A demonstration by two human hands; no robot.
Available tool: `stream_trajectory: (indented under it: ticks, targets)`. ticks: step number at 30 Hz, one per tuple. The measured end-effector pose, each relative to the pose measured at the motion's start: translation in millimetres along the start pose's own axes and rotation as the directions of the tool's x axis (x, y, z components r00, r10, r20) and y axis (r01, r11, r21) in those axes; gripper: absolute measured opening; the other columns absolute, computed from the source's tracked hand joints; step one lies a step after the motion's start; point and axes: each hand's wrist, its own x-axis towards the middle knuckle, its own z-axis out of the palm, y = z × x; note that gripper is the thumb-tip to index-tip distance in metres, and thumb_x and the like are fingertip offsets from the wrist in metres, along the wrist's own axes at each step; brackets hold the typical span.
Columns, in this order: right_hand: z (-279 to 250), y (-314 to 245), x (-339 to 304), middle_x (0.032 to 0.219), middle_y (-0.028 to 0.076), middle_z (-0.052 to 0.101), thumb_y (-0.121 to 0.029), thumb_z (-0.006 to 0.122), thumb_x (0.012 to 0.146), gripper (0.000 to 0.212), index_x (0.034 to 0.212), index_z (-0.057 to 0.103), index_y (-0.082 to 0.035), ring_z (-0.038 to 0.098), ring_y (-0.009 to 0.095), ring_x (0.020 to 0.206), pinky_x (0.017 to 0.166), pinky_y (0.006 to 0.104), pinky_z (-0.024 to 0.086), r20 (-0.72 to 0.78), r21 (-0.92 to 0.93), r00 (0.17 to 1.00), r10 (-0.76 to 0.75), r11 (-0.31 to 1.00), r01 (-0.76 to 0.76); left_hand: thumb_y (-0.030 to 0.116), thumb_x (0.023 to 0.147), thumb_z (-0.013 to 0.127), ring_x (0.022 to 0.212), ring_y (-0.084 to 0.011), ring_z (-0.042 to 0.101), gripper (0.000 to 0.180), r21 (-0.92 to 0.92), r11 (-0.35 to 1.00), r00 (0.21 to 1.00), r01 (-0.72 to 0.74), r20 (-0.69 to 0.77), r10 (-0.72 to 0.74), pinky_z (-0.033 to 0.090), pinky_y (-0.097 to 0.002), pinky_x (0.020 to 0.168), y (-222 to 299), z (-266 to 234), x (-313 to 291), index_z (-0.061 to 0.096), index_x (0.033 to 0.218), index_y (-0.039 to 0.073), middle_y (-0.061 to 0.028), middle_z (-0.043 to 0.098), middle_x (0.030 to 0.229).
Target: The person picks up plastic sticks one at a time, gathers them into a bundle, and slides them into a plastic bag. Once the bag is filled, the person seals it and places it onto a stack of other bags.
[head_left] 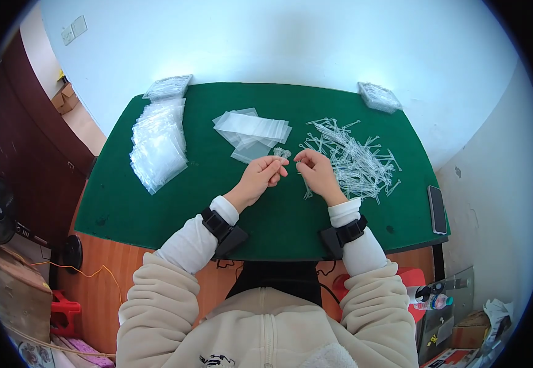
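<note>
My left hand [259, 179] is closed over the middle of the green table, its fingers round a small bunch of clear plastic sticks with looped ends [281, 152]. Only the tips of the bunch show past the fingers. Just to the right, apart from it, my right hand [317, 172] has thumb and fingertips drawn together; what they pinch, if anything, is too small to make out. A loose heap of the same clear sticks [361, 162] spreads beyond and right of that hand. Several flat clear plastic bags [254, 127] lie overlapped behind my left hand.
A fanned stack of clear bags [159, 150] covers the table's left part. Filled clear packs [169, 87] sit at the back left, with another pack [379, 97] at the back right. A phone [437, 210] lies by the right edge. The green tabletop [272, 227] meets a wall behind.
</note>
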Motion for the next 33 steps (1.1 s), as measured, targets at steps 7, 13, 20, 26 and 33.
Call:
stream_trajectory:
  ticks: [7, 13, 20, 26, 33]
  targets:
    - [0, -5, 0, 0.072, -0.001, 0.058, -0.006, 0.060, 0.080, 0.006, 0.083, 0.058, -0.002, 0.050, 0.004, 0.061, 0.054, 0.0184, 0.040, 0.104, 0.482, 0.994, 0.043, 0.872, -0.088, 0.017, 0.094, 0.045, 0.059, -0.0045, 0.038, 0.021, -0.088, 0.996, 0.999, 0.033, -0.017, -0.035, 0.033, -0.0175, 0.053, 1, 0, 1, 0.054, 0.104, 0.001, 0.0005, 0.052, 0.078]
    - [-4, -10, 0, 0.071, 0.000, 0.058, -0.005, 0.061, 0.081, 0.005, 0.084, 0.057, -0.002, 0.052, 0.005, 0.060, 0.055, 0.0185, 0.042, 0.035, 0.668, 0.999, 0.040, 0.742, -0.053, 0.018, 0.095, 0.045, 0.058, -0.0043, 0.038, 0.022, -0.125, 0.992, 0.999, 0.028, -0.029, -0.032, 0.033, -0.0176, 0.053, 0, -2, 2, 0.054, 0.105, 0.001, 0.0008, 0.052, 0.077]
    - [0, -4, -1, 0.070, 0.002, 0.059, -0.003, 0.061, 0.080, 0.006, 0.083, 0.057, -0.002, 0.055, 0.006, 0.061, 0.056, 0.0197, 0.045, 0.092, 0.581, 0.996, 0.002, 0.812, -0.055, 0.018, 0.095, 0.044, 0.058, -0.0035, 0.040, 0.023, -0.114, 0.993, 0.996, -0.007, -0.085, -0.003, 0.033, -0.0174, 0.053, 0, -1, 2, 0.054, 0.105, 0.000, 0.0011, 0.053, 0.076]
    - [7, -11, -5, 0.073, 0.003, 0.061, -0.004, 0.062, 0.080, 0.009, 0.087, 0.059, 0.000, 0.057, 0.008, 0.064, 0.058, 0.0198, 0.046, 0.274, 0.484, 0.961, 0.026, 0.860, -0.161, 0.016, 0.095, 0.044, 0.059, -0.0030, 0.042, 0.023, 0.131, 0.962, 0.961, -0.241, -0.104, 0.255, 0.035, -0.0171, 0.053, -5, -5, 4, 0.055, 0.105, -0.001, 0.0005, 0.055, 0.076]
    - [7, -11, -6, 0.076, 0.004, 0.063, -0.010, 0.058, 0.084, 0.011, 0.090, 0.060, -0.001, 0.059, 0.009, 0.067, 0.059, 0.0196, 0.046, 0.383, 0.429, 0.922, 0.049, 0.875, -0.225, 0.016, 0.094, 0.044, 0.066, -0.0061, 0.049, 0.022, 0.136, 0.941, 0.914, -0.311, -0.227, 0.335, 0.041, -0.0198, 0.062, -7, -6, 7, 0.057, 0.104, 0.000, -0.0022, 0.059, 0.082]
